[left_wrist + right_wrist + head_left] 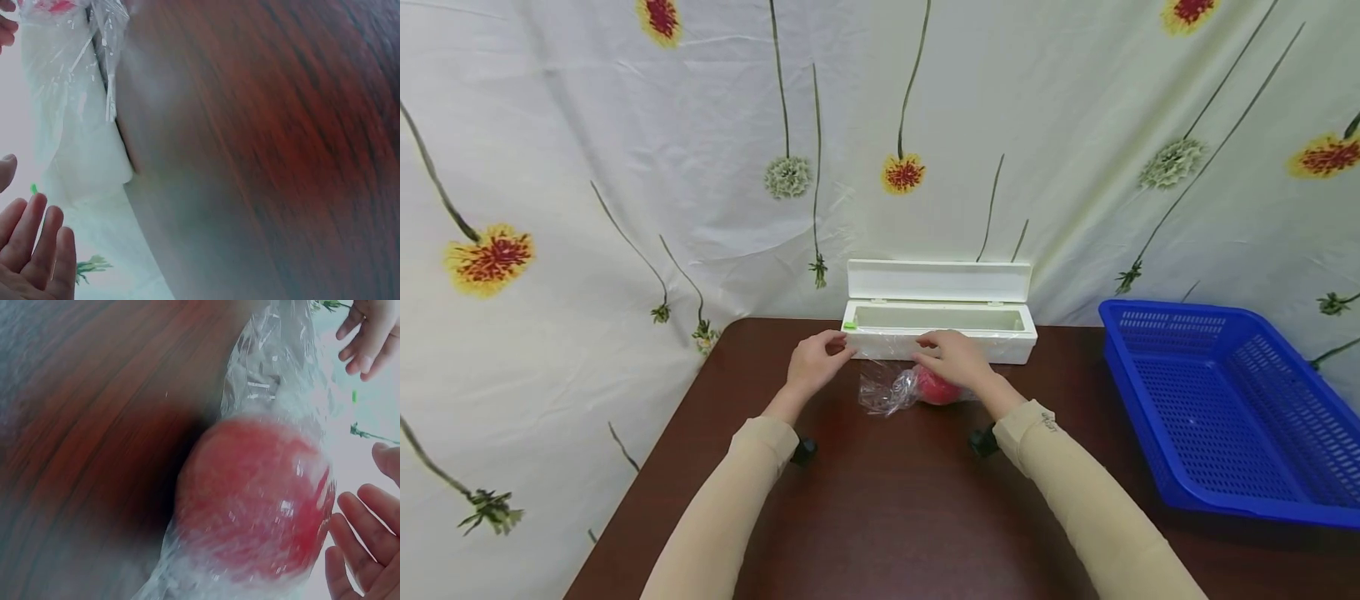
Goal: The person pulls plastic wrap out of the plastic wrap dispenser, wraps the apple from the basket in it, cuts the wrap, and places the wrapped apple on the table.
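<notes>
A round red fruit that looks like an apple [250,500] lies on the table, wrapped in clear plastic film [253,369] that bunches up at its left. Behind it stands a long white box [880,347] with its lid [938,280] raised, and film stretches from its front. My left hand [814,364] is at the box's left front corner, thumb apart from the fingers. My right hand [957,358] hovers over the wrapped fruit near the box's front, fingers spread in the right wrist view. Neither hand shows a thing gripped.
A blue plastic basket [1180,333] stands on the right side of the dark wooden table [880,517]. A white flower-patterned cloth [715,167] hangs close behind the box. At the box's left end is a small green piece [850,325].
</notes>
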`<state>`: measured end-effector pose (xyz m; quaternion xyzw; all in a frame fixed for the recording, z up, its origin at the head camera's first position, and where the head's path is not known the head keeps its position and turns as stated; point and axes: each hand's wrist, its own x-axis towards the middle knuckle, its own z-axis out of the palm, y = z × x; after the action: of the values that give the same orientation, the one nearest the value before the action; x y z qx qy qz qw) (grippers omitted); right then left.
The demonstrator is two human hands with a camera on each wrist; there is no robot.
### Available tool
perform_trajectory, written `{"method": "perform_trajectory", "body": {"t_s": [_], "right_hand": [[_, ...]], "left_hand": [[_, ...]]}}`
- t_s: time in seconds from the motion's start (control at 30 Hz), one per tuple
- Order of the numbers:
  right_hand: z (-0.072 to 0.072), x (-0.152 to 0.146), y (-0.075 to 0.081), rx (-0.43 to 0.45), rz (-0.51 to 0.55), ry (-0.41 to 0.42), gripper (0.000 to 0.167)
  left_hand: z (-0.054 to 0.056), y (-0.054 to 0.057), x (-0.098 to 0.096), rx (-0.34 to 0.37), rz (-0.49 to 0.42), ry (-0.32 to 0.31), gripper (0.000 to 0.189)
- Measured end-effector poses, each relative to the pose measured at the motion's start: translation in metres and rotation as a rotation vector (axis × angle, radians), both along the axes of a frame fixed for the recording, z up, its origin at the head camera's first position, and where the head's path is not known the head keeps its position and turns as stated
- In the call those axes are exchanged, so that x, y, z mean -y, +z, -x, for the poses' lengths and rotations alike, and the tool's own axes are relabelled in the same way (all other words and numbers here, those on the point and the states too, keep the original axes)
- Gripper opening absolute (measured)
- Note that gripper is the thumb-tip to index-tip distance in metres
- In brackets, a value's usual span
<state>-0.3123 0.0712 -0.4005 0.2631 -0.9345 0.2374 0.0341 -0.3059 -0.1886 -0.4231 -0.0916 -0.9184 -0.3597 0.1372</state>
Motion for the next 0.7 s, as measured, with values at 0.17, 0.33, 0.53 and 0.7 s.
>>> {"method": "perform_trajectory", "body": {"t_s": [0.17,0.33,0.53,0.7], "right_hand": [[0.005,0.012,0.001,0.016,0.010,-0.021,0.041],[0.009,0.023,0.004,0.011,0.019,-0.025,0.041],[0.011,0.035,0.008,0.015,0.032,-0.025,0.041],[0.015,0.043,0.007,0.026,0.053,-0.061,0.041]], "left_hand": [[0.004,0.001,0.002,-0.020,0.006,0.056,0.038],[0.007,0.004,0.004,-0.007,0.023,0.067,0.048],[0.014,0.005,0.003,0.034,0.060,0.050,0.057],[0.020,0.006,0.001,0.055,0.073,0.051,0.058]]}}
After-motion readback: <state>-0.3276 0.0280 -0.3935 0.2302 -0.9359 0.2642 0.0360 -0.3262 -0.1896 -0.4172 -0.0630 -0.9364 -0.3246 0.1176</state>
